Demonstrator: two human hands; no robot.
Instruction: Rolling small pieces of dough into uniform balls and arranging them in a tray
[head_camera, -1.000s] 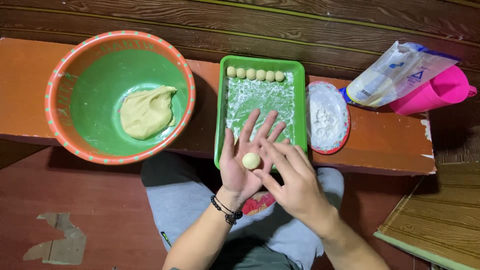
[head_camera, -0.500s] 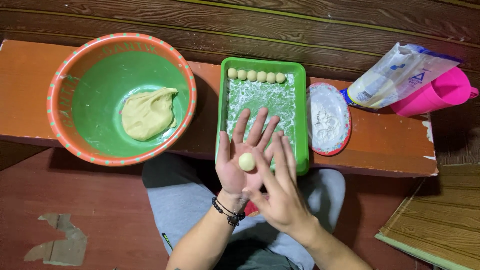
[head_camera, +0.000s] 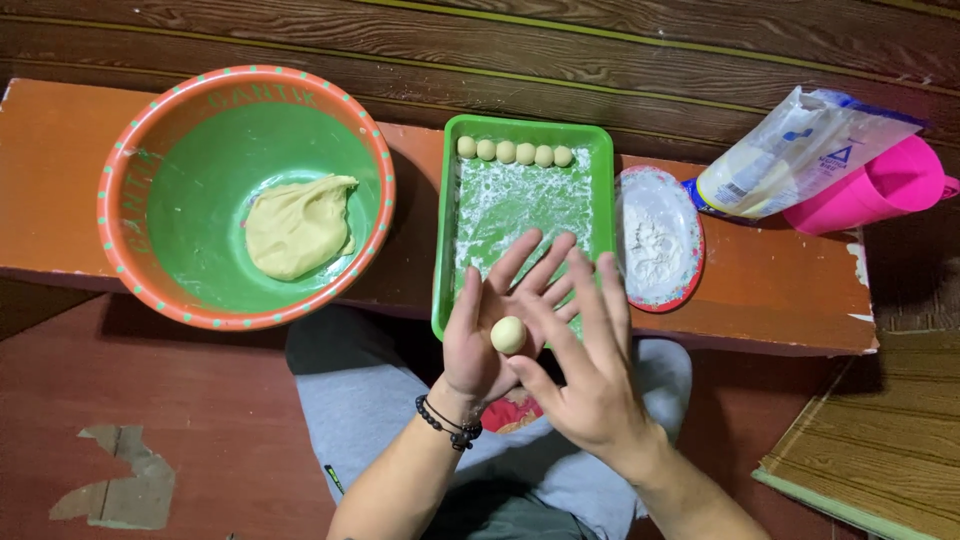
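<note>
Right now a small round dough ball (head_camera: 508, 335) sits in the palm of my left hand (head_camera: 490, 330), whose fingers are spread out flat and open, not curled around it. My right hand (head_camera: 585, 375) lies just beside it with its fingers stretched out too, its thumb side touching the ball; neither hand grips it, it only rests between the two palms. Both hands hover over the near edge of the green tray (head_camera: 445, 230), above my lap.

That tray stands in the middle of the orange bench (head_camera: 60, 160), dusted white inside, with a row of five dough balls (head_camera: 514, 152) lined along its far edge. Toward the left end of the bench is a big green bowl with an orange rim (head_camera: 200, 200), holding a lump of yellow dough (head_camera: 295, 225). Just right of the tray lies a small plate of flour (head_camera: 655, 240), and at the right end a clear flour bag (head_camera: 790, 155) leans in a pink jug (head_camera: 880, 190).
</note>
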